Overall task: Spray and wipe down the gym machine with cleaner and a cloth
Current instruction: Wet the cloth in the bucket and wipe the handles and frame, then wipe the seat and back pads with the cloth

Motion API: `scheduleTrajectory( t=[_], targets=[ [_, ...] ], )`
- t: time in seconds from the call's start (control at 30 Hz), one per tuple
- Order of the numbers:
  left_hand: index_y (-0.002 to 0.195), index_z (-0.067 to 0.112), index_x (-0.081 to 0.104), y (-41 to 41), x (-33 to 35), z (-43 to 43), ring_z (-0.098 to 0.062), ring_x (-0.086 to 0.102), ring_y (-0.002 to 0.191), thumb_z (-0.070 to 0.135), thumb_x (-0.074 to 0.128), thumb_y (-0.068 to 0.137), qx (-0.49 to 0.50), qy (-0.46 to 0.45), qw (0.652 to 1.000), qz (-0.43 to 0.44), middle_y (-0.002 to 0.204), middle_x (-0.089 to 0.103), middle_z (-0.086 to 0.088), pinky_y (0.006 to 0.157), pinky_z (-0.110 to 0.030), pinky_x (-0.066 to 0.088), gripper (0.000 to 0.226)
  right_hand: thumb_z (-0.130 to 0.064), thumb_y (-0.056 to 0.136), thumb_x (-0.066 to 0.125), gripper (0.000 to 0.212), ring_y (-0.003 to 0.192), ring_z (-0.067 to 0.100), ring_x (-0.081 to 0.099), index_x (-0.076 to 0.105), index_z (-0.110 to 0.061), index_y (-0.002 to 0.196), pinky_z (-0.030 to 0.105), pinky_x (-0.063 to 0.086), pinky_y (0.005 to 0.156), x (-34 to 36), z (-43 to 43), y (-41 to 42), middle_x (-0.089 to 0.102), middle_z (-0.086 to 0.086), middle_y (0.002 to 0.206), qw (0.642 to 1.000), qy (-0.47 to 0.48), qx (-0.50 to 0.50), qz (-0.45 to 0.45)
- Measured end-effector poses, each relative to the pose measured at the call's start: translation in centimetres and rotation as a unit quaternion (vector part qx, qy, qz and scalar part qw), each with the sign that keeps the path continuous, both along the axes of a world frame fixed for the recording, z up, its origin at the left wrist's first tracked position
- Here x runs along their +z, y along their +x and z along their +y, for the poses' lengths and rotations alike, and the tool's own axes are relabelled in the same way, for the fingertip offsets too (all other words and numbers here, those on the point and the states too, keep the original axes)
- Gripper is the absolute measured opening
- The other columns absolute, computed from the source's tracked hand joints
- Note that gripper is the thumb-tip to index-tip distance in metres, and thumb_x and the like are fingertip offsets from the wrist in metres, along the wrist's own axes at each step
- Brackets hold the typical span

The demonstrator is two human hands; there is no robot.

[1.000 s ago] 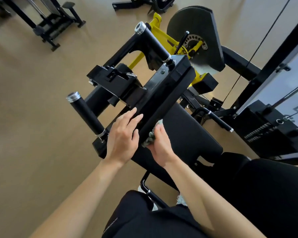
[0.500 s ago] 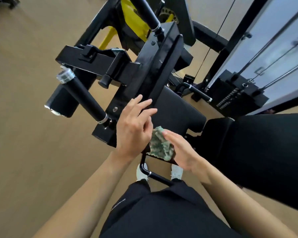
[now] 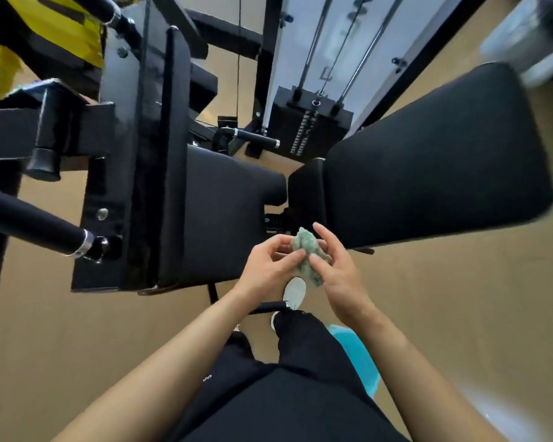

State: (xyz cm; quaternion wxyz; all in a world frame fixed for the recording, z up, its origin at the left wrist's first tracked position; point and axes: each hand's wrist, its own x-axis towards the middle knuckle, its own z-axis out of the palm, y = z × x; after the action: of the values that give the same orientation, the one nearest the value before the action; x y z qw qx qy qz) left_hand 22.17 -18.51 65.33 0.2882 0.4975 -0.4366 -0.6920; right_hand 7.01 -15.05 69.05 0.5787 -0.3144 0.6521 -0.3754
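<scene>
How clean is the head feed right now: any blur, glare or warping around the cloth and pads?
Head view: cloth, left hand, right hand fairly sharp at centre; motion blur smears the edges, worst top right and on the yellow frame; wide-angle lens bows the back pad; soft sheen on the black upright plate.

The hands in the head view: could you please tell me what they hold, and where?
Both the left hand and right hand pinch the crumpled green cloth, one at each side.

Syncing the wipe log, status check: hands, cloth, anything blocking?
Left hand and right hand both pinching the green cloth. Cloth bunched, held off the seat pad, not wiping. Nothing between cloth and pad.
</scene>
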Motion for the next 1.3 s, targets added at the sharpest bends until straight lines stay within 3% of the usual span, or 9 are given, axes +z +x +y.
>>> scheduleTrajectory(
  t=[0.13,0.27,0.37,0.5,0.63,0.83,0.93,1.2,1.3],
  targets=[
    [0.099,0.006,0.075,-3.2,1.0,-0.7,-0.046,0.070,0.098,0.020,0.075,0.094,0.005,0.009,1.000,0.023,0.098,0.075,-0.022,0.092,-0.062,0.056,0.015,-0.004,0.094,0.072,0.040,0.102,0.024,0.071,0.067,-0.028,0.125,0.029,0.060,0.078,0.4,0.9,-4.4,0.068,0.009,0.111,0.997,-0.032,0.002,0.071],
    [0.090,0.007,0.069,-6.1,2.3,-1.5,-0.022,0.073,0.086,0.015,0.072,0.096,0.009,0.000,0.999,0.035,0.090,0.076,-0.008,0.084,-0.044,0.061,0.011,-0.014,0.085,0.084,0.042,0.077,0.014,0.060,0.068,-0.033,0.119,0.024,0.057,0.069,0.9,0.9,-8.4,0.057,0.002,0.082,0.990,-0.048,0.023,0.129],
    [0.094,0.006,0.061,-7.9,3.2,-2.4,-0.015,0.068,0.081,0.011,0.064,0.100,-0.018,-0.014,0.998,0.061,0.085,0.072,-0.002,0.075,-0.030,0.056,0.009,-0.039,0.079,0.085,0.042,0.068,0.008,0.047,0.072,-0.036,0.119,0.023,0.048,0.067,1.1,0.8,-11.0,0.046,-0.006,0.071,0.992,-0.041,0.042,0.109],
    [0.105,0.010,0.067,-9.3,4.5,-4.2,-0.017,0.068,0.090,0.009,0.061,0.100,-0.095,-0.069,0.990,0.077,0.096,0.071,0.001,0.079,-0.033,0.057,0.007,-0.051,0.074,0.081,0.033,0.092,0.014,0.063,0.071,-0.029,0.098,0.047,0.056,0.088,0.6,-0.1,-13.3,0.067,-0.005,0.095,0.992,-0.060,0.051,0.095],
    [0.109,0.016,0.074,-10.6,5.4,-6.2,-0.018,0.070,0.094,0.010,0.066,0.099,-0.196,-0.145,0.970,0.009,0.100,0.073,0.005,0.081,-0.034,0.058,0.014,-0.040,0.082,0.084,0.050,0.128,0.004,0.055,0.059,-0.041,0.126,0.036,0.046,0.105,0.7,-1.8,-14.9,0.062,-0.023,0.132,0.979,-0.122,0.108,0.121],
    [0.107,0.012,0.075,-12.1,5.4,-8.2,-0.019,0.071,0.090,0.011,0.070,0.097,-0.208,-0.193,0.958,-0.044,0.097,0.074,-0.001,0.077,-0.031,0.057,0.012,-0.054,0.079,0.073,0.029,0.121,0.014,0.049,0.074,-0.033,0.098,0.051,0.046,0.100,-0.4,-4.1,-16.3,0.060,-0.013,0.123,0.941,-0.167,0.131,0.263],
    [0.107,0.008,0.072,-12.0,4.8,-9.1,-0.023,0.073,0.095,0.007,0.066,0.099,-0.185,-0.198,0.962,-0.042,0.100,0.074,-0.005,0.079,-0.035,0.061,0.010,-0.056,0.080,0.072,0.035,0.117,0.015,0.049,0.078,-0.035,0.108,0.056,0.046,0.096,-0.7,-4.3,-16.7,0.059,-0.016,0.119,0.933,-0.202,0.113,0.277],
    [0.102,0.014,0.072,-12.7,4.8,-11.0,-0.025,0.074,0.086,0.012,0.073,0.095,-0.242,-0.234,0.942,0.001,0.095,0.075,-0.004,0.074,-0.039,0.061,0.008,-0.026,0.084,0.085,0.015,0.103,0.016,0.062,0.079,-0.024,0.098,0.032,0.055,0.086,0.9,-3.2,-15.0,0.066,-0.015,0.099,0.932,-0.223,-0.022,0.286],
    [0.098,0.012,0.072,-13.5,4.7,-11.7,-0.019,0.073,0.082,0.011,0.074,0.094,-0.238,-0.256,0.937,0.010,0.091,0.075,-0.001,0.073,-0.032,0.058,0.005,-0.030,0.084,0.085,0.018,0.095,0.012,0.067,0.076,-0.023,0.098,0.031,0.056,0.084,1.2,-2.5,-14.6,0.071,-0.009,0.096,0.958,-0.147,-0.020,0.246]
  ],
)
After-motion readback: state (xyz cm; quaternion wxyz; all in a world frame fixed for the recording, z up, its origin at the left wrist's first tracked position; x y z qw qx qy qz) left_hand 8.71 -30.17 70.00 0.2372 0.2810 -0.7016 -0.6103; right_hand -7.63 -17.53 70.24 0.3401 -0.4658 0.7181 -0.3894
